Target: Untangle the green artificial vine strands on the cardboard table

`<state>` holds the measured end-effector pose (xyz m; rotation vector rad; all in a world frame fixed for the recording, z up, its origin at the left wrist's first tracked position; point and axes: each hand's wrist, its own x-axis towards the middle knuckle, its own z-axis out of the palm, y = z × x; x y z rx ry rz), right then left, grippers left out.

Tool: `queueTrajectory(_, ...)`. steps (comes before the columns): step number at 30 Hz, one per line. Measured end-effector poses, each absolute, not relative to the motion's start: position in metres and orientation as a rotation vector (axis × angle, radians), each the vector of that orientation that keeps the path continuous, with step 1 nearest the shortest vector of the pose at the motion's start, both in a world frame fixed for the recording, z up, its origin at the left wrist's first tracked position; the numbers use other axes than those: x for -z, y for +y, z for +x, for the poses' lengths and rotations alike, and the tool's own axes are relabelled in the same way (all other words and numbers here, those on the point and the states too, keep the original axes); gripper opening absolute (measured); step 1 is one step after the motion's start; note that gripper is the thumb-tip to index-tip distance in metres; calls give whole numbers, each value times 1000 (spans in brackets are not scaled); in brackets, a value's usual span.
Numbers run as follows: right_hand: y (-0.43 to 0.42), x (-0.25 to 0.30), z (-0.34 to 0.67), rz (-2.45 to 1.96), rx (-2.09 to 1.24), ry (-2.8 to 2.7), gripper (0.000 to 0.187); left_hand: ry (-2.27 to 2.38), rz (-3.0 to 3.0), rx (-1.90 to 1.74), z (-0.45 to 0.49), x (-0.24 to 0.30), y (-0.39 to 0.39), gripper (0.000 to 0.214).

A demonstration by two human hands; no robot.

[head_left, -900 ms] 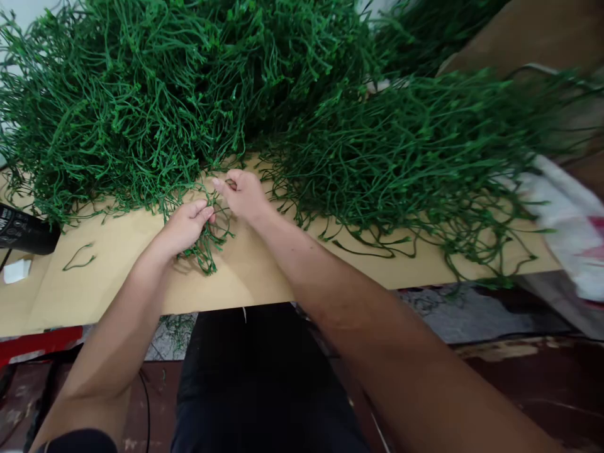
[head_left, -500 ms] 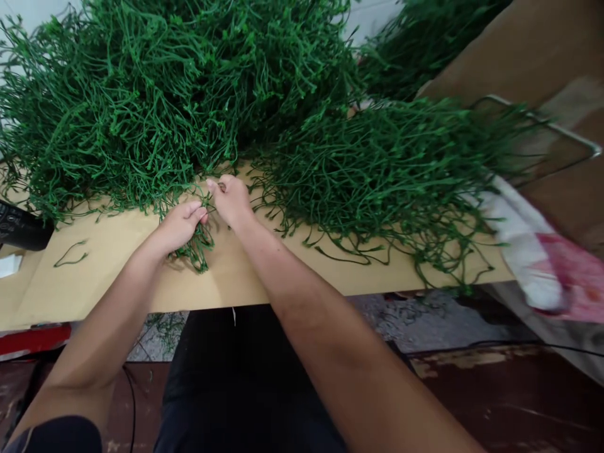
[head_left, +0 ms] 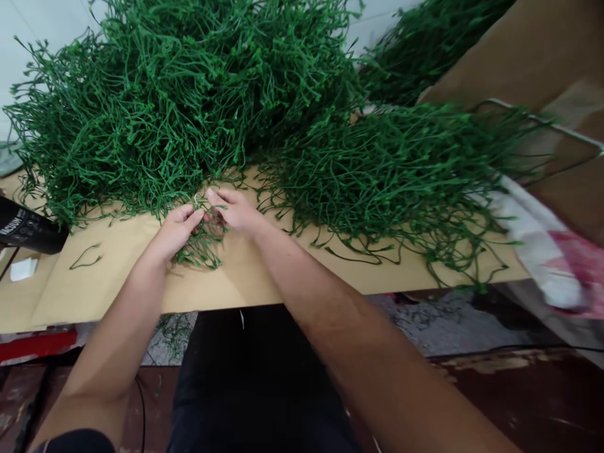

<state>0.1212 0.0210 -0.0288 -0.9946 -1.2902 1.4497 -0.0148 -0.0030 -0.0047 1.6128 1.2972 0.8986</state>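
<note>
Pinching a small bunch of green stems (head_left: pixel 201 250) between thumb and fingers, the left hand (head_left: pixel 177 228) works just above the tabletop (head_left: pixel 245 286), near its front edge. Close beside it, the right hand (head_left: pixel 232 211) has its fingers curled in among the same strands; whether it grips one cannot be told, as the fingertips are partly hidden. The forked ends look likely to snag on one another, so a hard tug could snap a stem or drag in strands from the large heap (head_left: pixel 189 94) just behind. A loosened pinch might let pieces drop over the edge, and the smaller pile (head_left: pixel 401 163) already overhangs it at the right. As for containers, a black cylinder marked "VACUUM" (head_left: pixel 31 226) lies at the left, contents unseen. A crumpled white-and-pink thing (head_left: pixel 561 267) at the right may be a bag, though nothing shows inside. Brown board (head_left: pixel 528 56) rises behind it; whether it forms a box is unclear.
</note>
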Motion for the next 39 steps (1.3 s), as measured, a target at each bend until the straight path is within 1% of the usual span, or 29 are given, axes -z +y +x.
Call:
queueTrajectory(3, 16, 25, 119, -957, -1581, -1317, 45, 1290, 1652, -866, -16, 8, -3, 23)
queueTrajectory(9, 15, 26, 123, -949, -1555, -1457, 36, 1205, 1718, -842, -21, 13, 0, 27)
queueTrajectory(14, 18, 26, 124, -933, -1323, -1679, 34, 1158, 1646, -883, -21, 10, -1, 32)
queueTrajectory(18, 17, 25, 125, -955, -1247, -1796, 32, 1153, 1593, -911, -20, 7, -2, 30)
queueTrajectory(23, 17, 22, 124, -1239, -768, -1893, 31, 1107, 1624, -850, -19, 4, -6, 25)
queueTrajectory(25, 18, 22, 122, -1276, -655, -1916, 29, 1081, 1593, -849, -20, 4, -7, 27)
queueTrajectory(27, 20, 23, 118, -1276, -608, -1920, 28, 1069, 1576, -871, -21, 4, -8, 30)
queueTrajectory(31, 29, 25, 113, -1265, -632, -1848, 31, 1045, 1600, -847, -24, 4, -8, 35)
queueTrajectory(34, 32, 25, 116, -1210, -749, -1778, 35, 1017, 1574, -827, -27, 4, -7, 37)
queueTrajectory(39, 22, 25, 125, -988, -1011, -1784, 41, 1096, 1392, -1048, -24, 3, 1, 28)
